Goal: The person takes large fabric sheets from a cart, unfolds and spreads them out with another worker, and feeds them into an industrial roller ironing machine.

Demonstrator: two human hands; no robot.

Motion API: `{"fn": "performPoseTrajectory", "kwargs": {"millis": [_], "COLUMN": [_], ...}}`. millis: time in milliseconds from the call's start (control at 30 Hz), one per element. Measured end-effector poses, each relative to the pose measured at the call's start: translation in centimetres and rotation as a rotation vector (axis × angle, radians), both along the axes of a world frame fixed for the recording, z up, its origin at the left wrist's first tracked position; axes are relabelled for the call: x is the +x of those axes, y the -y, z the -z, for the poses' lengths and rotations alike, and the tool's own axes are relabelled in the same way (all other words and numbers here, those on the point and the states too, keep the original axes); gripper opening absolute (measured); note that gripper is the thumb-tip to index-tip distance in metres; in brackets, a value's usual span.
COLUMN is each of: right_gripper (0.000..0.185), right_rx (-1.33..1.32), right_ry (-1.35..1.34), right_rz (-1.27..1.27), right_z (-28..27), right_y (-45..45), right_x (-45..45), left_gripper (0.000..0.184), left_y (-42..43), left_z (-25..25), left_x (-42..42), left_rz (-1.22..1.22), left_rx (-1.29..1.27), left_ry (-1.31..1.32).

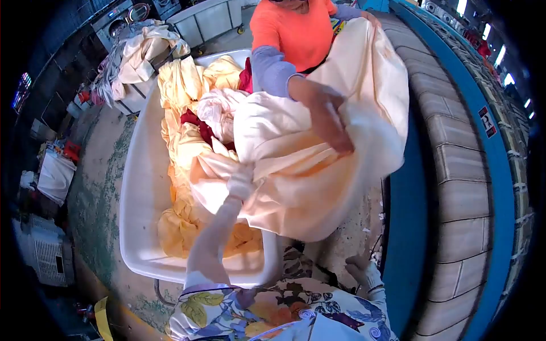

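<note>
A large cream cloth spreads in loose folds over the near right part of the white tub. My left hand reaches forward over the tub, its fingers closed on the cloth's folds. Down at the lower right, beside my patterned clothing, my right hand is low and away from the cloth, fingers loosely apart with nothing visible in them. Across from me a person in an orange top has one hand over the cloth and the other at its raised upper edge.
The white tub holds yellow cloths, a pale pink cloth and dark red pieces. Along the right runs a long padded roller beside a blue frame. Another heaped cart stands at the back left.
</note>
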State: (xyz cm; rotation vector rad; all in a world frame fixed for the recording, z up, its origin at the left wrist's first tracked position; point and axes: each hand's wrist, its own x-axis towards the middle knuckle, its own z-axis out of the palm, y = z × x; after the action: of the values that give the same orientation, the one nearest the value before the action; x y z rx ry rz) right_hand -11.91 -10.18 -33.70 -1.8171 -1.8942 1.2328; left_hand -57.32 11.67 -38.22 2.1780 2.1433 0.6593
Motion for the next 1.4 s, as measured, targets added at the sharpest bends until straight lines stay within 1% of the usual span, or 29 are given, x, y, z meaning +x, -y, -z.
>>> {"fn": "performPoseTrajectory", "kwargs": {"millis": [33, 67, 133, 167, 267, 300, 333, 400, 433, 500, 533, 600, 667, 733, 767, 800, 867, 933, 1000, 1033, 1133, 1167, 1200, 1233, 1267, 1300, 1333, 1367, 1400], "right_gripper": [0.032, 0.032, 0.031, 0.03, 0.031, 0.033, 0.034, 0.037, 0.039, 0.041, 0.039, 0.036, 0.036, 0.036, 0.036, 0.036, 0.036, 0.036, 0.037, 0.037, 0.037, 0.038, 0.038, 0.039, 0.04, 0.04, 0.041, 0.042, 0.042], "right_rx": [0.043, -0.003, -0.095, -0.135, -0.01, 0.039, 0.092, 0.139, 0.134, 0.151, 0.161, 0.187, 0.23, 0.243, 0.242, 0.237, 0.21, 0.177, 0.152, 0.146, 0.222, 0.313, 0.431, 0.599, 0.755, 0.895, 1.019, 1.067, 0.772], "right_ry": [0.008, -0.036, -0.12, -0.107, -0.038, -0.065, -0.091, -0.173, -0.229, -0.355, -0.323, -0.256, -0.263, -0.349, -0.409, -0.468, -0.62, -0.806, -1.021, -1.152, -1.467, -1.478, -1.409, -1.165, -0.908, -0.645, -0.376, -0.453, -1.345], "right_rz": [-0.085, -0.068, -0.05, -0.056, -0.294, -0.34, -0.382, -0.459, -0.495, -0.607, -0.627, -0.664, -0.682, -0.626, -0.574, -0.5, -0.279, 0.002, 0.291, 0.424, 0.716, 0.756, 0.778, 0.755, 0.76, 0.737, 0.705, 0.682, 0.768], "right_z": [1.7, 1.3, -0.4, -0.6, -1.0, -3.1, -6.9, -10.6, -11.5, -11.8, -10.9, -9.1, -8.0, -7.6, -7.5, -7.5, -7.2, -6.8, -6.5, -6.2, -6.1, -6.9, -8.1, -10.6, -13.1, -16.7, -18.6, -17.6, -17.3], "right_y": [0.1, 0.4, 0.3, 0.2, -1.0, -1.7, -2.6, -3.4, -3.6, -3.0, -1.9, 0.6, 2.4, 4.6, 5.7, 6.6, 8.8, 10.6, 12.2, 12.7, 14.5, 15.1, 16.0, 17.0, 17.9, 18.7, 19.2, 18.7, 18.3], "right_x": [0.3, -0.5, -2.2, -3.0, -4.8, -6.1, -7.7, -9.6, -9.9, -10.4, -11.1, -12.3, -12.8, -11.7, -10.7, -9.3, -6.1, -3.0, 0.1, 1.6, 6.1, 7.4, 8.5, 9.7, 10.9, 12.1, 13.0, 16.0, 17.9], "left_gripper": [0.049, 0.043, 0.04, 0.038, 0.031, 0.032, 0.034, 0.037, 0.039, 0.038, 0.039, 0.04, 0.041, 0.041, 0.036, 0.037, 0.039, 0.041, 0.044, 0.048, 0.066, 0.072, 0.079, 0.089, 0.093, 0.095, 0.099, 0.102, 0.102], "left_y": [2.1, 4.2, 9.3, 10.9, 14.9, 14.9, 15.9, 17.7, 18.8, 19.4, 19.8, 21.3, 23.5, 25.6, 26.2, 27.8, 31.0, 33.1, 34.0, 33.8, 34.0, 32.6, 30.7, 29.1, 28.2, 27.2, 25.7, 25.7, 24.9], "left_z": [-0.8, -1.2, -1.0, -1.5, -4.5, -7.9, -10.1, -13.2, -14.0, -15.0, -15.4, -17.4, -19.4, -21.7, -21.2, -21.2, -23.7, -25.8, -28.0, -29.1, -29.0, -27.1, -23.7, -20.3, -18.7, -15.2, -13.6, -12.4, -9.9], "left_x": [0.4, 0.2, -0.8, -1.2, -1.6, -0.9, 0.1, 2.8, 4.2, 7.4, 9.2, 12.4, 16.6, 21.1, 23.7, 25.7, 28.7, 30.5, 31.2, 31.3, 29.4, 27.4, 24.9, 22.5, 19.7, 16.5, 13.9, 11.9, 9.5], "left_rz": [-0.078, -0.158, -0.051, -0.001, 0.034, 0.22, 0.243, 0.295, 0.304, 0.509, 0.587, 0.626, 0.623, 0.788, 0.911, 0.941, 0.931, 0.939, 0.994, 1.055, 0.951, 0.923, 0.89, 0.781, 0.695, 0.461, 0.336, 0.094, -0.023], "left_rx": [-0.143, -0.295, -0.081, 0.035, -0.017, -0.1, -0.004, 0.2, 0.237, 0.41, 0.468, 0.351, 0.236, -0.052, 0.496, 0.616, 0.507, 0.409, 0.328, 0.26, 0.552, 0.548, 0.54, 0.464, 0.316, 0.215, 0.025, -0.093, -0.166], "left_ry": [0.017, 0.029, 0.136, 0.188, 0.018, -0.012, 0.004, 0.038, -0.058, 0.032, 0.093, 0.064, 0.034, -0.148, 0.333, 0.418, 0.415, 0.409, 0.433, 0.478, 0.091, -0.019, -0.124, -0.071, -0.034, -0.119, 0.183, 0.265, 0.293]}}
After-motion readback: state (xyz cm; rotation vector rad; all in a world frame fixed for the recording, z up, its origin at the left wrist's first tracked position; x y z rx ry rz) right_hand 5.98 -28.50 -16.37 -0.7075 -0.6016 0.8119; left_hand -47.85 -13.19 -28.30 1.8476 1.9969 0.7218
